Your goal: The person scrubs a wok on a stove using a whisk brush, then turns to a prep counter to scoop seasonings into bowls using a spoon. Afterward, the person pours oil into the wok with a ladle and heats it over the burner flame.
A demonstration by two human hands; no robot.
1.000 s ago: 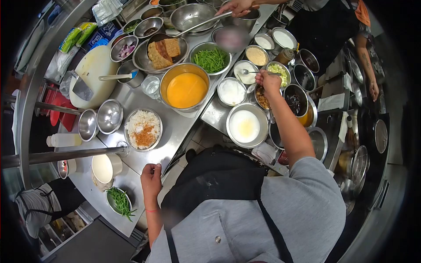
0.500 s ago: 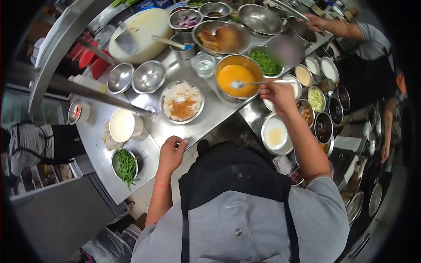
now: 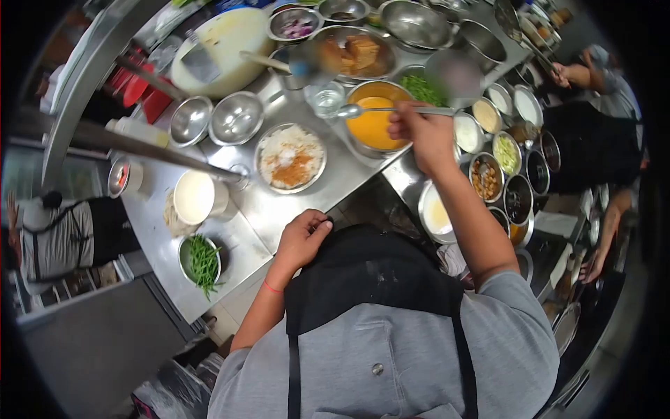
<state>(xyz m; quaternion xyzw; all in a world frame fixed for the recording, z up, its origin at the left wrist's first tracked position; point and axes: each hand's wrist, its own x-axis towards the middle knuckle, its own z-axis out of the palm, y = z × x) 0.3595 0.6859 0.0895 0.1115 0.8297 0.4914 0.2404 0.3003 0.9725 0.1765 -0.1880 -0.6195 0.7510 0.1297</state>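
Observation:
My right hand (image 3: 426,133) grips the handle of a metal spoon (image 3: 350,111), whose bowl hangs over the left rim of a pot of orange liquid (image 3: 377,126). Nearest to the spoon on the left is a glass of clear liquid (image 3: 326,100). My left hand (image 3: 305,236) is by the counter's front edge with its fingers curled; whether it holds anything is hidden. Beyond it stands a steel bowl of white rice with orange-brown seasoning (image 3: 290,159).
Two metal bowls (image 3: 236,120) and a white container (image 3: 200,198) stand left, with a bowl of green leaves (image 3: 202,261). Ingredient bowls, one of white powder (image 3: 467,133), crowd the right. A co-worker's hand (image 3: 560,75) holds a long-handled ladle; another person (image 3: 56,234) stands far left.
My right hand has carried the spoon left from the white powder, across the orange liquid. My left hand has moved right. The co-worker's long-handled tool has shifted right. The view has turned.

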